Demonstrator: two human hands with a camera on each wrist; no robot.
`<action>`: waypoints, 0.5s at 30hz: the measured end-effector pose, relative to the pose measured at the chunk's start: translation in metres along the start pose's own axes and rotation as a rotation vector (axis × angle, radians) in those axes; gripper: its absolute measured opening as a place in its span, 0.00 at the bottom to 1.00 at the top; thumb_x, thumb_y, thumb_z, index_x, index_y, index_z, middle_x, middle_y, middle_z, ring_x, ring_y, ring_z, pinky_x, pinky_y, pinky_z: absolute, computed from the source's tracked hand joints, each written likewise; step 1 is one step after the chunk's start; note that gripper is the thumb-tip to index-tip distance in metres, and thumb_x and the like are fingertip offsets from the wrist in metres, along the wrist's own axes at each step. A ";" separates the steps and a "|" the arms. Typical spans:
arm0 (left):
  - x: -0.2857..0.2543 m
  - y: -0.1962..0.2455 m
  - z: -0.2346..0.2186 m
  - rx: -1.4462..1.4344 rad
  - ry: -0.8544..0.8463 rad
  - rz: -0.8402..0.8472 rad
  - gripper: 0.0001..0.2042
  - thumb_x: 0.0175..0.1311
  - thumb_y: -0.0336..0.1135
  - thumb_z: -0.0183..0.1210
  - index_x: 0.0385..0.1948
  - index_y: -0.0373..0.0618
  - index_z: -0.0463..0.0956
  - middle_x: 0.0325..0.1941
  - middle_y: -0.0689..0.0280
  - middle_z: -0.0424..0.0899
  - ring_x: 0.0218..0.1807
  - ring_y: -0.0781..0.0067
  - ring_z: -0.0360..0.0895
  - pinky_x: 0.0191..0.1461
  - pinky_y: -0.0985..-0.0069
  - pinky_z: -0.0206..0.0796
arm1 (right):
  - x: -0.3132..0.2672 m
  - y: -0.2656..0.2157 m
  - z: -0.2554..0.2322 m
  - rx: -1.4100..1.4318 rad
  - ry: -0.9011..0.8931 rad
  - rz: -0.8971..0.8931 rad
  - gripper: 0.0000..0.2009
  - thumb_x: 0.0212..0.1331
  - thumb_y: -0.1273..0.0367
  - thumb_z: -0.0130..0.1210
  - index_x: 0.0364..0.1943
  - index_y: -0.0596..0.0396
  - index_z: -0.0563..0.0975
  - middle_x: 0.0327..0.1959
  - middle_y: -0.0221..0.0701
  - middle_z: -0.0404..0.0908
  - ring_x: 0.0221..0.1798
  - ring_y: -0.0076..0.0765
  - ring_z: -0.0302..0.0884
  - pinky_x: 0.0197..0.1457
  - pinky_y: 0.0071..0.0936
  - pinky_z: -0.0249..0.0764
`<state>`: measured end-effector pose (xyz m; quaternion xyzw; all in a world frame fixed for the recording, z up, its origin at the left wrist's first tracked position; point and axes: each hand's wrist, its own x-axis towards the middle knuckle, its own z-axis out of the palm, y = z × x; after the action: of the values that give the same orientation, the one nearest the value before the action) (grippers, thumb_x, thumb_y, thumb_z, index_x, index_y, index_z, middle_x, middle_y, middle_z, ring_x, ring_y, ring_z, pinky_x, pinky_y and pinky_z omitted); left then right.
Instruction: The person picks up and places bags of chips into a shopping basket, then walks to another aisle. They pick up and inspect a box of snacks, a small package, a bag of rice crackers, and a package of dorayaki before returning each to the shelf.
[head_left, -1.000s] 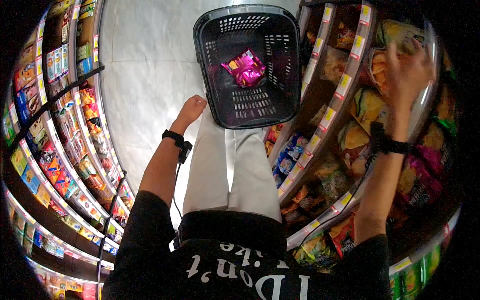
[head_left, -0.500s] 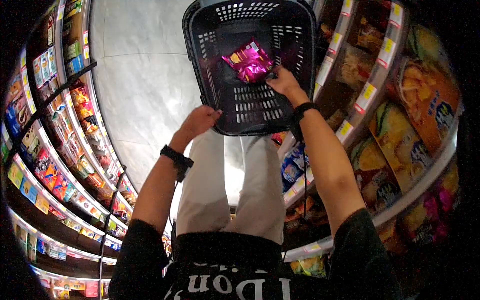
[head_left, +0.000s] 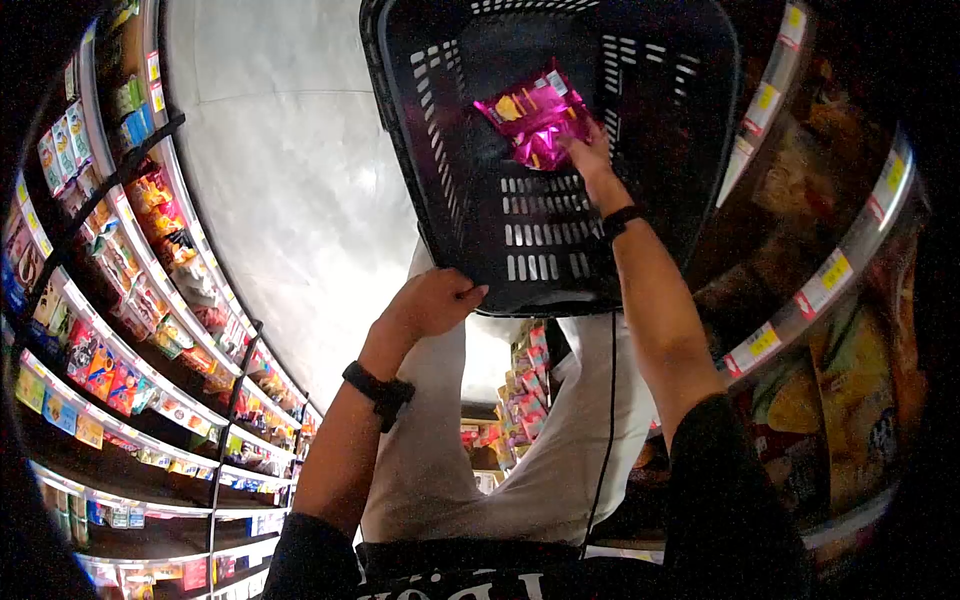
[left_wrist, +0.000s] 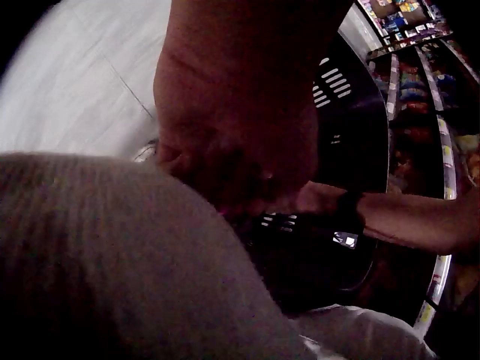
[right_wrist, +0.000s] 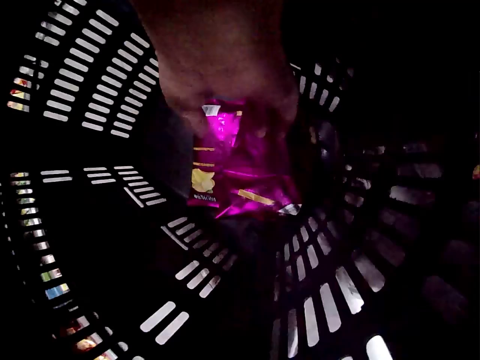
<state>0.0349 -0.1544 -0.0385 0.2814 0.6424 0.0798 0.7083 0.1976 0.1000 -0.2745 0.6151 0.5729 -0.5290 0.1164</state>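
One pink packet (head_left: 537,117) lies inside the black basket (head_left: 470,200), on its slotted floor toward the far end. It looks like a foil snack bag: light, soft, puffed with air, crinkly and a little slick, so I judge it would crush if squeezed hard across the middle. The safest hold is likely a pinch at a crimped end seam or a loose grip across its width — little force needed either way.

The right hand (head_left: 590,158) is down in the basket, its fingers on the packet's near edge. From the right wrist view the fingers (right_wrist: 225,90) curl over the top end of the packet (right_wrist: 232,161), seeming to grip it rather than merely rest there; the light is dim and the thumb is hidden, so how firm the hold is cannot be told.

The left hand (head_left: 432,303) is at the basket's near rim, fingers curled against the edge — it seems to steady or carry the basket. In the left wrist view the hand (left_wrist: 240,135) fills the picture and is too dark and blurred to show more.

Shelves of snacks (head_left: 130,300) run along the left side of a pale floor (head_left: 290,180), with more shelves (head_left: 830,290) close on the right.
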 end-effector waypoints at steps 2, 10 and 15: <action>0.002 -0.005 0.002 0.001 0.021 -0.003 0.25 0.76 0.53 0.53 0.29 0.38 0.83 0.30 0.47 0.85 0.38 0.42 0.83 0.46 0.53 0.74 | 0.003 0.013 0.004 0.297 -0.058 0.006 0.36 0.61 0.71 0.67 0.73 0.57 0.64 0.65 0.35 0.77 0.60 0.36 0.79 0.65 0.34 0.76; 0.010 0.007 -0.001 -0.022 0.115 0.066 0.25 0.75 0.51 0.55 0.26 0.35 0.79 0.27 0.48 0.82 0.33 0.44 0.81 0.40 0.56 0.72 | -0.057 0.002 -0.050 0.773 -0.006 0.179 0.07 0.69 0.71 0.61 0.47 0.54 0.85 0.32 0.22 0.82 0.35 0.20 0.77 0.46 0.22 0.75; 0.006 0.045 -0.018 -0.099 0.395 0.125 0.18 0.68 0.47 0.67 0.30 0.40 0.78 0.19 0.56 0.74 0.25 0.59 0.76 0.35 0.61 0.69 | -0.113 -0.038 -0.104 0.829 -0.138 0.299 0.06 0.68 0.69 0.63 0.44 0.54 0.84 0.25 0.19 0.73 0.27 0.19 0.69 0.36 0.22 0.70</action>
<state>0.0296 -0.1083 -0.0217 0.2647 0.7453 0.2087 0.5752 0.2447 0.1243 -0.1253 0.6490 0.2083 -0.7312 -0.0269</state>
